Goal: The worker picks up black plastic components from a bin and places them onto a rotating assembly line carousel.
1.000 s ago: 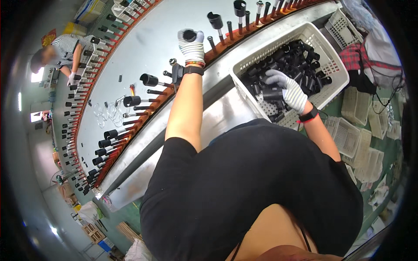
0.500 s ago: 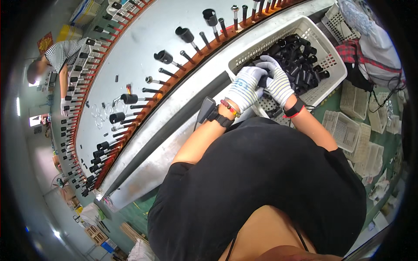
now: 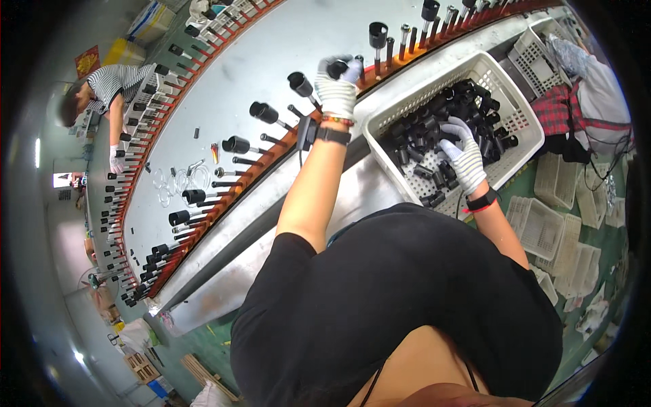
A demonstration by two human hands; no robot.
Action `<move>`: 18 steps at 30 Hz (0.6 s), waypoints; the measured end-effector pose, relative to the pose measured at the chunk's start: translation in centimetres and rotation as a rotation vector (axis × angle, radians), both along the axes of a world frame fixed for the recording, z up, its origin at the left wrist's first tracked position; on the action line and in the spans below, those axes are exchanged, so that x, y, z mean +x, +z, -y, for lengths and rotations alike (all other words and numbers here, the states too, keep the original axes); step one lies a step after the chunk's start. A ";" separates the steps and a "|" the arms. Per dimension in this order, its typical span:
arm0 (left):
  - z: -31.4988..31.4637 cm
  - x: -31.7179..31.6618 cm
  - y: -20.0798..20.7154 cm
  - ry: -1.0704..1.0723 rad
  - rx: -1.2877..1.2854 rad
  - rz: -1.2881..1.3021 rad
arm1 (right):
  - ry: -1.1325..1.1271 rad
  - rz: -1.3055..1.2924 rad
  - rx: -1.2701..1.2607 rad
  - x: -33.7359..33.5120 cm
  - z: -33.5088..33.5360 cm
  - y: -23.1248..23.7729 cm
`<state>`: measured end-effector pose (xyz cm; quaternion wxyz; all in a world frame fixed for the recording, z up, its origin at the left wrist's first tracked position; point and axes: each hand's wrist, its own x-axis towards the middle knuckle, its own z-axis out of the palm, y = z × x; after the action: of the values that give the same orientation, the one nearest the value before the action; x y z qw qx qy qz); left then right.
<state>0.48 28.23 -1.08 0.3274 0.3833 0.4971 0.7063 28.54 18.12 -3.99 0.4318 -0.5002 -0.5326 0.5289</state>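
one hand at the rail, one in the crate

from where i stand, the pale counter (image 3: 237,88) curves through the room, edged by an orange-brown rail (image 3: 371,81) set with posts, many topped by black cups (image 3: 264,112). loose clear tubing (image 3: 196,178) lies coiled on it. the floor (image 3: 224,332) is green, with light plastic baskets (image 3: 536,224) standing on the right and a red plaid cloth (image 3: 553,112) above them. across the counter, a co-worker in a striped shirt (image 3: 115,85) bends toward the far row. a red poster (image 3: 87,62) with gold marks hangs behind; they are too small for me to read.

nearer, the person's gloved left hand (image 3: 337,85) is curled around a black sleeve (image 3: 336,69), beside the near rail. the gloved right hand (image 3: 466,154) is down in a white perforated crate (image 3: 505,88), fingers bent among piled black parts (image 3: 468,102); i cannot tell whether it grips one.
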 end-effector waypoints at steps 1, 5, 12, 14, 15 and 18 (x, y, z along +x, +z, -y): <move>-1.8 -0.8 -0.5 0.069 0.020 -0.025 | 0.012 -0.021 -0.039 0.0 0.1 0.5; -4.0 -3.9 -4.0 0.239 -0.084 -0.184 | 0.006 -0.049 -0.064 -0.2 0.8 0.6; -2.5 -8.4 -5.2 0.354 -0.003 0.003 | 0.111 -0.102 -0.053 -2.4 -0.8 2.8; -0.2 -6.3 -2.7 0.485 -0.125 -0.100 | 0.154 -0.200 0.004 -3.3 -1.0 3.8; 1.4 -5.0 -2.3 0.494 -0.071 -0.114 | 0.207 -0.122 0.135 -3.1 -1.2 2.9; 8.0 0.3 -2.5 0.632 -0.053 -0.500 | 0.320 -0.007 0.236 -3.3 -0.4 3.9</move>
<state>0.78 20.27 -3.54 -0.0271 0.3630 0.6728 0.6441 25.26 18.54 -0.06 0.3997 -0.3530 -0.6623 0.5263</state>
